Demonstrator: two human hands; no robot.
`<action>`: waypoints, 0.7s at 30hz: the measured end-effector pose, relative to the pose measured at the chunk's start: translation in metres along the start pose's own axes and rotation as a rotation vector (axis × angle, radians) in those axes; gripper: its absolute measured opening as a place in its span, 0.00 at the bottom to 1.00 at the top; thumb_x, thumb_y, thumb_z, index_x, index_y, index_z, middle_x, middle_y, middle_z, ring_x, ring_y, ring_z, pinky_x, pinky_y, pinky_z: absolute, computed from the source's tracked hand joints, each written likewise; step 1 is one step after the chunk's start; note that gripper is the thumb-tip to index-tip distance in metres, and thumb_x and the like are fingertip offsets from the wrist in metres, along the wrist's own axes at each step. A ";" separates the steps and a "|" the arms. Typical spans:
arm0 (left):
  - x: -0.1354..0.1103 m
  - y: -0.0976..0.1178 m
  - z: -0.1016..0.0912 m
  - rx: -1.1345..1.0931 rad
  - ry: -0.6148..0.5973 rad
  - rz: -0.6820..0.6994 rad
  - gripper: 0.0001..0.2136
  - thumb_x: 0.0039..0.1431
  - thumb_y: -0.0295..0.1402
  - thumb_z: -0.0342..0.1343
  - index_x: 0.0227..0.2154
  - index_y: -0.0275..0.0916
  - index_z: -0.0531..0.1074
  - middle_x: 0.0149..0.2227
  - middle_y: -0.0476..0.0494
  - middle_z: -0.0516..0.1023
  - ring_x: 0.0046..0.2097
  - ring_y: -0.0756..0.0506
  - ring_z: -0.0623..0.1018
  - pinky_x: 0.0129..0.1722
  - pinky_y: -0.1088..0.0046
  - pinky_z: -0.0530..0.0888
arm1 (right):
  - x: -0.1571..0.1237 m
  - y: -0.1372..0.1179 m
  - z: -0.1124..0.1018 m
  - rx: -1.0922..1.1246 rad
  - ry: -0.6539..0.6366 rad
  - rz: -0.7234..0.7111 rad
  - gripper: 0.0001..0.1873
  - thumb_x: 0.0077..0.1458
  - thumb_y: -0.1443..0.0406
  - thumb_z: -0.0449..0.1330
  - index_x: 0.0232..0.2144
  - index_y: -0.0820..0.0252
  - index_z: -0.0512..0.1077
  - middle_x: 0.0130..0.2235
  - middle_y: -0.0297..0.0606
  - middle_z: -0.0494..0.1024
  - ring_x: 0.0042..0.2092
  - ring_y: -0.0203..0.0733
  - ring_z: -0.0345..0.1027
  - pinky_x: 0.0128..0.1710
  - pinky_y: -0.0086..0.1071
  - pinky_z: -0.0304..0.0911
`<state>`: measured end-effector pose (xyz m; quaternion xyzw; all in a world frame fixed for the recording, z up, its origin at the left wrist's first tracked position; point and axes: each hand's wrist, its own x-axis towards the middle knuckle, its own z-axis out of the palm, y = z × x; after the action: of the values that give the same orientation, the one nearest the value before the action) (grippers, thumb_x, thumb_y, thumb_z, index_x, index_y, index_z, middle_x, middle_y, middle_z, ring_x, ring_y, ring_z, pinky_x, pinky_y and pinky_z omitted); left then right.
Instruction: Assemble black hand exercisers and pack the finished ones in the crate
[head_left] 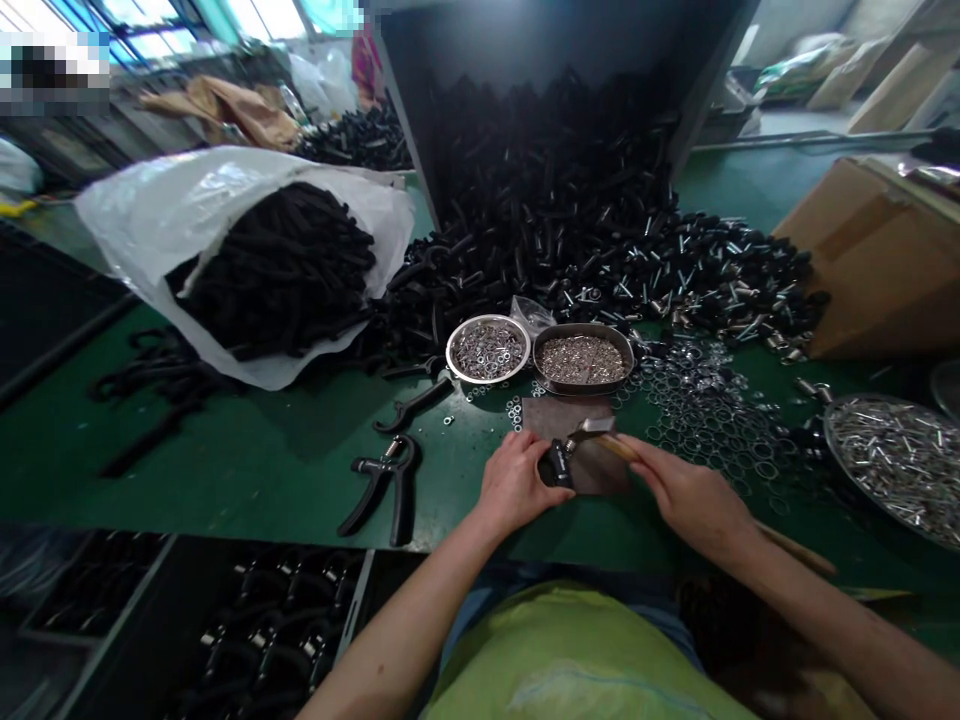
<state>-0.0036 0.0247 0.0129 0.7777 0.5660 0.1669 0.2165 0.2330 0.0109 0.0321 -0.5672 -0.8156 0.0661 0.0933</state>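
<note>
My left hand (516, 482) is closed around a black plastic handle part (560, 465), held over a flat brownish plate (600, 475) on the green table. A hammer (621, 448) with a wooden handle is in my right hand (694, 502). Its metal head is right beside the black part; whether they touch I cannot tell. To the left lies an assembled hand grip exerciser (386, 488), with two black handles and a metal spring. A single curved black handle (422, 402) rests behind it.
Behind the plate stand a round bowl of small rings (489, 350) and an oval tin of small metal pieces (585, 360). Loose rings (694, 405) and a pan of metal pins (892, 455) lie right. A white sack (150, 215), piled black handles (540, 235) and a carton (877, 250) surround these.
</note>
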 end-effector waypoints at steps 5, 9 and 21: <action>-0.002 0.000 0.002 -0.108 0.103 -0.083 0.26 0.38 0.45 0.67 0.41 0.39 0.69 0.42 0.44 0.70 0.46 0.41 0.69 0.45 0.63 0.69 | -0.004 0.045 -0.003 -0.353 0.123 0.187 0.23 0.62 0.59 0.46 0.57 0.55 0.63 0.36 0.43 0.78 0.32 0.46 0.71 0.26 0.34 0.61; -0.004 0.012 -0.003 -0.330 0.290 -0.238 0.26 0.41 0.46 0.65 0.41 0.39 0.66 0.42 0.43 0.71 0.46 0.41 0.70 0.47 0.63 0.68 | 0.004 0.048 0.002 -0.299 0.184 0.193 0.21 0.61 0.59 0.47 0.51 0.60 0.69 0.38 0.49 0.76 0.41 0.55 0.69 0.34 0.41 0.63; 0.019 -0.042 -0.060 0.017 0.183 -0.359 0.21 0.59 0.41 0.50 0.53 0.40 0.65 0.42 0.38 0.76 0.44 0.41 0.75 0.45 0.64 0.69 | 0.046 -0.029 -0.003 0.291 0.063 0.037 0.15 0.59 0.59 0.49 0.42 0.53 0.73 0.40 0.35 0.80 0.39 0.45 0.74 0.37 0.37 0.66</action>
<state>-0.0618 0.0629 0.0422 0.6475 0.7144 0.1910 0.1840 0.1912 0.0436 0.0446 -0.5645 -0.7834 0.1677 0.1987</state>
